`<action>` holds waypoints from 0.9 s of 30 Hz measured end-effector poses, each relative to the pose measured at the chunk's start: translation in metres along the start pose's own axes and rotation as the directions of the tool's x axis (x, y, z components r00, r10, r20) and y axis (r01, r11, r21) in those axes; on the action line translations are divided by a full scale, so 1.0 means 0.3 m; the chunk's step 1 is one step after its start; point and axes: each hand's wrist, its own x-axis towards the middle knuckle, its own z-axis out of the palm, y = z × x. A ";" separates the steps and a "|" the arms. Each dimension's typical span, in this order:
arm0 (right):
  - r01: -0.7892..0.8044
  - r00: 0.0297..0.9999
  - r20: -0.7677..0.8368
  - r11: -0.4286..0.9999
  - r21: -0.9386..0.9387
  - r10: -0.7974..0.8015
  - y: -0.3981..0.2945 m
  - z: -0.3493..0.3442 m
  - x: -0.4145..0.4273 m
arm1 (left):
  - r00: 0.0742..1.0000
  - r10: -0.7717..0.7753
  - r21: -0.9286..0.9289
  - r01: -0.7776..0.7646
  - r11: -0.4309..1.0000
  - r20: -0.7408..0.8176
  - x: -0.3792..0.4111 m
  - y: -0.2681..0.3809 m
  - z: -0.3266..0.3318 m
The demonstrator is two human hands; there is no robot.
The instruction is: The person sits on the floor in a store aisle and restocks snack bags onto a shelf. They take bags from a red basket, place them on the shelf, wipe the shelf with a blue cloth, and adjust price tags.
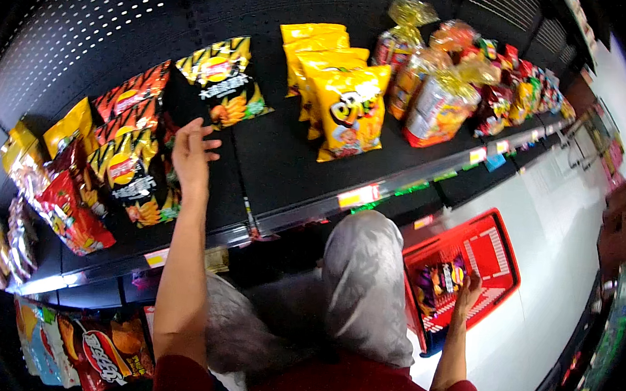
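My left hand is over the black shelf with its fingers apart and nothing in them. Just beyond its fingertips, a black-and-yellow chip bag leans back on the shelf. Left of my wrist stands a similar chip bag, with red-and-black chip bags behind it. My right hand is low over the red shopping basket, its fingers at the right edge of a dark purple snack bag inside. Whether those fingers grip the bag or only lie beside it is unclear.
Yellow snack bags stand in a row mid-shelf, with tied clear packages to their right. A red snack bag is near the left front edge. Larger bags fill the lower shelf. My grey-trousered knee is beside the basket.
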 end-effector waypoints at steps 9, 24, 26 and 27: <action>0.150 0.835 0.425 0.888 0.434 -0.349 -1.222 0.583 -0.079 | 0.992 -0.123 0.102 0.127 0.987 -0.040 0.083 -0.064 0.010; -0.021 0.553 0.686 0.815 0.579 -0.473 -1.528 1.637 -0.104 | 0.987 -0.156 0.197 0.145 0.970 0.041 0.216 -0.158 0.013; -0.102 0.546 0.713 0.810 0.578 -0.440 -1.522 1.687 -0.099 | 0.993 -0.115 0.171 0.108 0.979 0.034 0.222 -0.172 0.009; -0.173 0.537 0.732 0.795 0.581 -0.418 -1.513 1.705 -0.093 | 0.997 -0.075 0.150 0.071 0.986 0.020 0.224 -0.173 0.018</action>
